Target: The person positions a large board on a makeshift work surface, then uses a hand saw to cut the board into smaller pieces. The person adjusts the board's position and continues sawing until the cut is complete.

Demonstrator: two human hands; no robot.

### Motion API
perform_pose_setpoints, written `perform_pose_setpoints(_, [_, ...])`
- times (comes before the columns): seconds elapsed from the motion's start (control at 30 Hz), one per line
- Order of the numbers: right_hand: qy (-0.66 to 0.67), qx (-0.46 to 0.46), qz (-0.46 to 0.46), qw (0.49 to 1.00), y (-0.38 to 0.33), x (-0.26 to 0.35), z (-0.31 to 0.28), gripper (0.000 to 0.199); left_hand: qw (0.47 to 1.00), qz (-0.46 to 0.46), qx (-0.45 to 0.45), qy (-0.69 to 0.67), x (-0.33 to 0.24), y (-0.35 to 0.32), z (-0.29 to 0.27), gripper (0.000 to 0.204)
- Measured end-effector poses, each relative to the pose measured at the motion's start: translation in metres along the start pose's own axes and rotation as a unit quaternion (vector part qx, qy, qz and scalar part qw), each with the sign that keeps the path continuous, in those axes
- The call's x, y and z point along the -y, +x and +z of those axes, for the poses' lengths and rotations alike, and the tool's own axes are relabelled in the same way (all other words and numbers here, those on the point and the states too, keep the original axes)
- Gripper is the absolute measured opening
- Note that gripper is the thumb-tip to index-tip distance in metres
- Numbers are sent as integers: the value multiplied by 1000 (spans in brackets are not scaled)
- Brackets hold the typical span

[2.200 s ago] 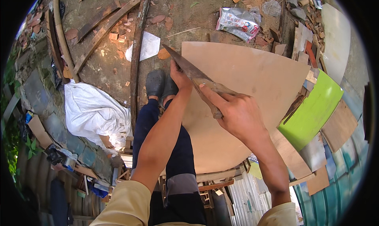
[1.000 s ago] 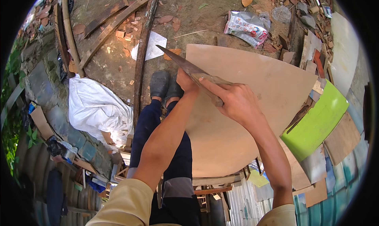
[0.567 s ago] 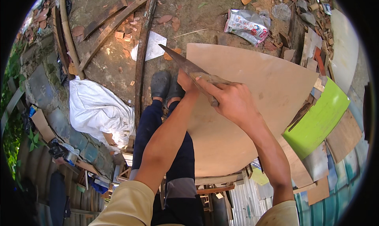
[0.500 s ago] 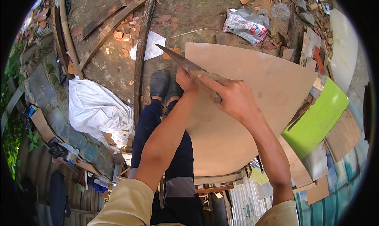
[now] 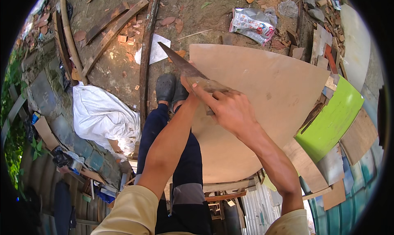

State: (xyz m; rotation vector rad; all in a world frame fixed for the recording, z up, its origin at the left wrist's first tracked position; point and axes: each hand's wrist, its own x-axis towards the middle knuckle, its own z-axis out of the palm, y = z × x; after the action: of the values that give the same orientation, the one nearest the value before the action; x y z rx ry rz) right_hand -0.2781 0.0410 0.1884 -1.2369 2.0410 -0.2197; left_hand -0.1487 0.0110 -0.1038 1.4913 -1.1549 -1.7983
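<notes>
A wide plywood sheet [image 5: 262, 112] lay flat over a stand, its left edge overhanging so the saw [image 5: 184, 67] could run along it. The right hand [image 5: 232, 112] was clenched around the saw's handle. The left hand [image 5: 186, 87] steadied the sheet's edge; its grip couldn't be judged.

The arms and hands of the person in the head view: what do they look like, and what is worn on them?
Both forearms are bare, and so are the left hand and right hand: no gloves, rings, watch or bands show. Beige sleeves begin near the elbows at the lower edge, loose and plain, one on each arm.
</notes>
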Motion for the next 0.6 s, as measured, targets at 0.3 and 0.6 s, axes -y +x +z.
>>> perform_pose_setpoints(0.3, [28, 9, 17, 999, -25, -1, -37, 85, 987, -33, -2, 158, -41, 5, 2, 21])
perform_pose_setpoints(0.6, [-5, 49, 25, 998, -40, 10, -57, 81, 972, -20, 26, 231, -67, 3, 6, 17])
